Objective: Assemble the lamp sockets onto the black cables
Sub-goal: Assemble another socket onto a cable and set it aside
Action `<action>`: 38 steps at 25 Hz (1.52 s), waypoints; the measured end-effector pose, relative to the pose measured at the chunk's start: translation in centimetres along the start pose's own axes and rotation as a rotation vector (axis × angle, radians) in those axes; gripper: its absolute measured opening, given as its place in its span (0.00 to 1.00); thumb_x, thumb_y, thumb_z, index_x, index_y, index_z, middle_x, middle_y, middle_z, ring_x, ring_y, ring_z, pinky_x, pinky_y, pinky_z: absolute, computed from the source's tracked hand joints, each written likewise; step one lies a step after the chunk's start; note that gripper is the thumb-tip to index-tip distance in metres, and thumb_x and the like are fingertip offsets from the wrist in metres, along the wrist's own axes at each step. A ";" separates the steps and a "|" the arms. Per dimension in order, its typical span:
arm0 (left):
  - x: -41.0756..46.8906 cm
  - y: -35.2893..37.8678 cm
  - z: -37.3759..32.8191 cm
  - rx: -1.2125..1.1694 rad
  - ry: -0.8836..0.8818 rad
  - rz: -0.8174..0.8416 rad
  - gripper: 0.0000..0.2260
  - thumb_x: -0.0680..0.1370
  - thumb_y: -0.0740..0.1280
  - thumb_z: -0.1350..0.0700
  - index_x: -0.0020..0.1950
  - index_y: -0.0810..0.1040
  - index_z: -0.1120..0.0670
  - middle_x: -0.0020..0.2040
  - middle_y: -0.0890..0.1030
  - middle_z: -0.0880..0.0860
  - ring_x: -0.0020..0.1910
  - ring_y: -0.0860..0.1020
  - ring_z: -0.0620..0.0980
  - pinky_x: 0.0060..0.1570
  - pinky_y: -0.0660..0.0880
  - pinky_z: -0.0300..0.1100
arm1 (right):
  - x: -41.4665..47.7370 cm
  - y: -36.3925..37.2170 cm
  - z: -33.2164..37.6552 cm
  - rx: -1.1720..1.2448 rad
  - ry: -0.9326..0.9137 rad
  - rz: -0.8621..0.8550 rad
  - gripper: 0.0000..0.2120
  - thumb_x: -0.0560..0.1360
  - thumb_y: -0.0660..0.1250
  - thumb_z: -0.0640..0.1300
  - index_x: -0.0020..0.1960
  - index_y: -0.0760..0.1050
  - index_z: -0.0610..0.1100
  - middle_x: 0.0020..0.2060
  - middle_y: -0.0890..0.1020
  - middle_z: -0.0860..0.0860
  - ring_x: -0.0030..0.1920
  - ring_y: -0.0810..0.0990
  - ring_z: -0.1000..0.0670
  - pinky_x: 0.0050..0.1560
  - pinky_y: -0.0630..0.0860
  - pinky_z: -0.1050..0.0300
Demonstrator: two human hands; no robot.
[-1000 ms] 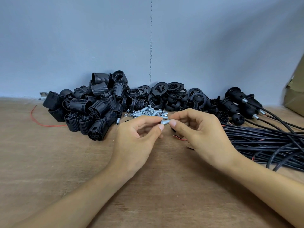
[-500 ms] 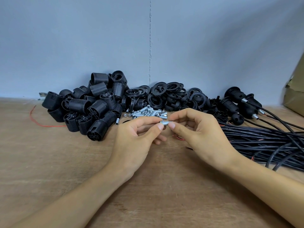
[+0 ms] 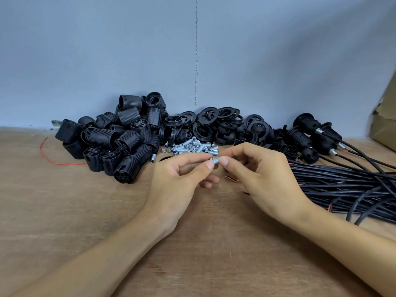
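My left hand (image 3: pixel 182 181) and my right hand (image 3: pixel 261 174) meet above the middle of the wooden table (image 3: pixel 64 211). Both pinch one small threaded metal tube (image 3: pixel 216 161) between thumb and forefinger, one hand at each end. Behind them lies a heap of the same metal tubes (image 3: pixel 190 147). A pile of ribbed black socket bodies (image 3: pixel 120 142) sits at the back left. Black socket rings (image 3: pixel 216 123) are heaped at the back centre. A bundle of black cables (image 3: pixel 342 181) lies to the right, red wire ends showing under my right hand.
Several sockets fitted on cables (image 3: pixel 312 133) lie at the back right. A cardboard box (image 3: pixel 385 125) stands at the right edge. A loose red wire (image 3: pixel 49 155) lies at the far left. A grey wall closes off the back of the table.
Both hands stay together on the metal tube. My left fingers have shifted slightly on it, and the scene is otherwise the same.
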State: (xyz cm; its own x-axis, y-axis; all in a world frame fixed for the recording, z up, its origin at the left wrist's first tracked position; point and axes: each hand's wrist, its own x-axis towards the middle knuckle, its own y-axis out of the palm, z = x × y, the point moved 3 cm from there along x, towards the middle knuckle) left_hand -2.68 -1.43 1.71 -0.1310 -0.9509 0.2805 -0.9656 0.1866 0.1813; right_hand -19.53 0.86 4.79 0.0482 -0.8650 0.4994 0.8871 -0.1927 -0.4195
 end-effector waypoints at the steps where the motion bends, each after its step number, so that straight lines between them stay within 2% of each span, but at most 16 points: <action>1: -0.1 0.0 0.0 -0.002 0.006 0.003 0.06 0.77 0.73 0.64 0.50 0.86 0.55 0.44 0.87 0.57 0.41 0.86 0.53 0.40 0.80 0.36 | 0.0 0.0 0.0 -0.015 0.012 -0.003 0.05 0.78 0.70 0.50 0.45 0.83 0.51 0.33 0.83 0.59 0.34 0.78 0.60 0.38 0.73 0.68; 4: -0.3 0.3 -0.1 0.015 0.037 0.028 0.09 0.75 0.74 0.66 0.48 0.87 0.52 0.44 0.87 0.56 0.42 0.87 0.52 0.42 0.80 0.36 | 0.2 0.0 -0.1 -0.063 0.071 0.023 0.18 0.79 0.65 0.58 0.36 0.79 0.49 0.28 0.79 0.50 0.28 0.72 0.59 0.32 0.71 0.63; 7: -0.3 0.4 -0.2 0.028 0.047 0.036 0.10 0.75 0.74 0.67 0.48 0.87 0.52 0.43 0.87 0.56 0.42 0.86 0.52 0.43 0.80 0.36 | 0.3 0.0 -0.2 -0.098 0.148 0.041 0.26 0.80 0.59 0.62 0.31 0.76 0.47 0.25 0.78 0.53 0.25 0.72 0.59 0.31 0.69 0.68; 9: -0.3 0.5 -0.2 0.020 0.039 0.028 0.09 0.75 0.74 0.66 0.47 0.87 0.52 0.43 0.87 0.57 0.42 0.86 0.53 0.43 0.80 0.36 | 0.4 0.0 -0.4 -0.088 0.184 0.040 0.30 0.80 0.56 0.64 0.31 0.76 0.45 0.24 0.77 0.54 0.25 0.72 0.59 0.31 0.68 0.69; 11: -0.3 0.3 -0.2 0.019 0.039 0.006 0.09 0.75 0.74 0.67 0.47 0.87 0.52 0.42 0.87 0.57 0.41 0.86 0.52 0.42 0.80 0.35 | 0.4 0.0 -0.4 -0.045 0.163 0.050 0.22 0.80 0.61 0.62 0.37 0.78 0.48 0.28 0.78 0.55 0.27 0.72 0.58 0.32 0.69 0.67; 13: -0.3 0.3 -0.2 0.029 0.041 -0.005 0.10 0.75 0.73 0.67 0.46 0.87 0.52 0.42 0.87 0.56 0.41 0.86 0.51 0.42 0.79 0.35 | 0.4 0.1 -0.4 -0.023 0.112 0.099 0.08 0.78 0.69 0.54 0.44 0.78 0.51 0.32 0.80 0.56 0.29 0.72 0.57 0.32 0.71 0.65; 14: -0.3 0.2 -0.3 0.045 0.043 -0.005 0.11 0.75 0.73 0.67 0.47 0.87 0.51 0.43 0.87 0.55 0.42 0.86 0.50 0.43 0.79 0.35 | 0.4 0.1 -0.5 -0.032 0.097 0.113 0.05 0.77 0.70 0.51 0.46 0.79 0.50 0.33 0.80 0.56 0.30 0.72 0.57 0.32 0.71 0.65; 18: -0.3 0.2 -0.6 0.146 0.083 0.036 0.13 0.74 0.75 0.64 0.47 0.87 0.45 0.49 0.87 0.47 0.51 0.85 0.43 0.49 0.77 0.31 | 0.5 0.3 -1.4 -0.049 0.139 0.072 0.06 0.78 0.70 0.51 0.44 0.80 0.50 0.28 0.78 0.59 0.28 0.72 0.60 0.32 0.70 0.67; 20: -0.3 0.3 -0.7 0.160 0.093 0.053 0.10 0.74 0.74 0.62 0.45 0.87 0.47 0.47 0.88 0.48 0.48 0.84 0.40 0.47 0.75 0.28 | 0.7 0.3 -2.0 -0.037 0.195 0.038 0.08 0.78 0.69 0.51 0.44 0.79 0.49 0.26 0.78 0.59 0.26 0.73 0.61 0.31 0.68 0.69; 22: -0.5 0.4 -0.8 0.163 0.074 0.046 0.07 0.73 0.73 0.61 0.44 0.87 0.48 0.45 0.88 0.48 0.40 0.81 0.37 0.39 0.73 0.27 | 0.8 0.1 -2.7 0.020 0.255 0.015 0.09 0.79 0.68 0.51 0.45 0.79 0.47 0.24 0.76 0.59 0.25 0.72 0.60 0.30 0.68 0.69; 25: -0.5 0.3 -0.5 0.216 0.043 -0.014 0.11 0.74 0.72 0.59 0.50 0.85 0.44 0.53 0.85 0.42 0.33 0.80 0.42 0.35 0.73 0.30 | 0.6 0.2 -3.1 0.070 0.277 0.032 0.11 0.80 0.67 0.52 0.46 0.78 0.45 0.24 0.76 0.59 0.25 0.71 0.60 0.29 0.68 0.68; 28: -0.5 0.7 -0.2 0.265 0.003 0.041 0.17 0.78 0.70 0.62 0.60 0.80 0.41 0.58 0.83 0.36 0.30 0.81 0.46 0.32 0.73 0.31 | 0.3 0.5 -3.1 0.008 0.224 0.055 0.09 0.80 0.68 0.52 0.46 0.79 0.46 0.30 0.78 0.57 0.28 0.72 0.61 0.33 0.69 0.68; 33: -0.6 0.6 -0.4 0.261 0.035 0.025 0.12 0.73 0.68 0.55 0.55 0.82 0.44 0.45 0.87 0.47 0.28 0.76 0.45 0.32 0.72 0.31 | 0.4 0.3 -3.0 -0.033 0.217 0.042 0.10 0.80 0.67 0.52 0.43 0.77 0.48 0.27 0.78 0.64 0.28 0.73 0.62 0.33 0.68 0.71; 36: -0.6 0.7 -0.4 0.245 0.023 0.048 0.16 0.73 0.67 0.54 0.60 0.79 0.44 0.53 0.86 0.43 0.29 0.80 0.48 0.33 0.73 0.33 | 0.4 0.3 -3.0 -0.041 0.214 0.037 0.11 0.80 0.66 0.52 0.42 0.77 0.49 0.26 0.78 0.65 0.28 0.73 0.63 0.33 0.67 0.72; 38: -0.8 1.0 -0.5 0.257 0.002 0.102 0.17 0.74 0.66 0.54 0.62 0.78 0.43 0.53 0.86 0.43 0.30 0.82 0.50 0.35 0.75 0.35 | 0.4 0.3 -3.0 -0.045 0.216 0.027 0.11 0.81 0.66 0.52 0.42 0.76 0.49 0.26 0.78 0.64 0.27 0.73 0.63 0.33 0.67 0.72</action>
State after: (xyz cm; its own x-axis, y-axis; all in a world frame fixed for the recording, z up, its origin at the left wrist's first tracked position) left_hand -3.47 -0.41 2.12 -0.2301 -0.9298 0.2871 -0.9728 0.2122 -0.0926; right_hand -20.65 -0.89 2.62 -0.0319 -0.9485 0.3150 0.8651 -0.1840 -0.4666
